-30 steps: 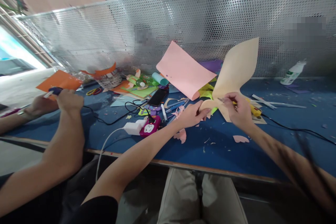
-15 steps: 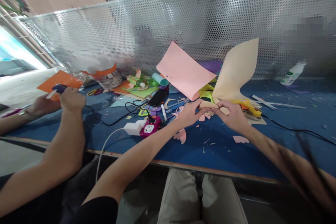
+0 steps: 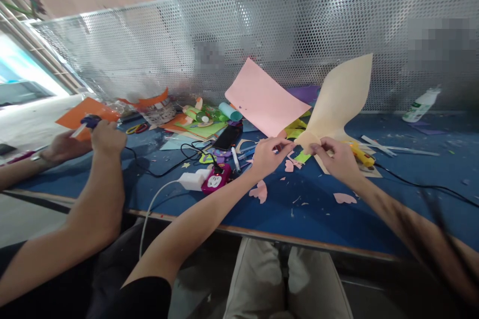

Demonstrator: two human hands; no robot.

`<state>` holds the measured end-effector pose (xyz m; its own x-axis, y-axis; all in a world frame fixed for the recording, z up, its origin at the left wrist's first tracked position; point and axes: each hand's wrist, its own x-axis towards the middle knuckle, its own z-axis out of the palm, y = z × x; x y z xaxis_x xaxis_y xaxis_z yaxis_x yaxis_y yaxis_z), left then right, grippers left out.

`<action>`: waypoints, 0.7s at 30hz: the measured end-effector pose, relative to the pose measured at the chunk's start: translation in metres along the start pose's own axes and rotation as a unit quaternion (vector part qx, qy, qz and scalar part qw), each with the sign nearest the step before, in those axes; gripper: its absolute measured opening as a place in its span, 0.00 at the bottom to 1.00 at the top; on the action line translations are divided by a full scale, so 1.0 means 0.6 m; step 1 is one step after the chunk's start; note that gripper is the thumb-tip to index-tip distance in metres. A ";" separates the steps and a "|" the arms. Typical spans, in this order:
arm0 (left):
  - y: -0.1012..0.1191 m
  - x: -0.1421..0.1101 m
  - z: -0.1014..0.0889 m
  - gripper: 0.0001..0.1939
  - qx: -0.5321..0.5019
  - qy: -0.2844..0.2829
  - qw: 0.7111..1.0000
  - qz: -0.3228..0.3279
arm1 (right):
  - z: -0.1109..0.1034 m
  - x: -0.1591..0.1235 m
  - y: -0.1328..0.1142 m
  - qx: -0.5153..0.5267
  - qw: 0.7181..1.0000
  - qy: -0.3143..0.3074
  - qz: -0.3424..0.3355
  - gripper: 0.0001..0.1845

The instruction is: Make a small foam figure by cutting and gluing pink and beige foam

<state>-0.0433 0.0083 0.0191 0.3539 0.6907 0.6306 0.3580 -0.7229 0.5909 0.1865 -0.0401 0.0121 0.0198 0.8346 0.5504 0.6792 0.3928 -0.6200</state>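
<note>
Cream paper piece: over bench, between my hands. Right hand: grip closed, piece pinched. Left hand: fingertips nearly together at piece's left edge; whether holding, I cannot tell. Against earlier frame: piece's broad face shows more, lime scrap uncovered below. Pink sheet: unmoved.

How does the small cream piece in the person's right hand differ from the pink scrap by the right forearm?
Colour: the cream piece is pale beige; the pink scrap is light pink.
Position: the cream piece is pinched in the right hand's grip; the pink scrap lies loose on the blue tabletop.
Shared: both look thin, and small beside the large cream sheet.
</note>
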 end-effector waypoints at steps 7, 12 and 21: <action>-0.008 -0.003 0.010 0.24 -0.067 -0.075 0.994 0.040 | 0.005 -0.005 -0.001 0.004 0.998 -0.050 -0.024 0.19; -0.007 -0.012 0.017 0.27 -0.027 -0.191 0.977 0.093 | -0.004 0.001 -0.003 -0.063 0.970 -0.200 -0.123 0.17; -0.008 -0.010 0.011 0.30 0.157 -0.218 0.949 0.167 | -0.164 0.071 0.168 -0.368 0.900 -0.195 0.131 0.36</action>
<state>-0.0413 0.0075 0.0089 0.7927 0.4139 0.4475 0.3778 -0.9097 0.1721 0.3281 -0.0030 0.0284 0.0882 0.9898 0.1117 0.9934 -0.0791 -0.0833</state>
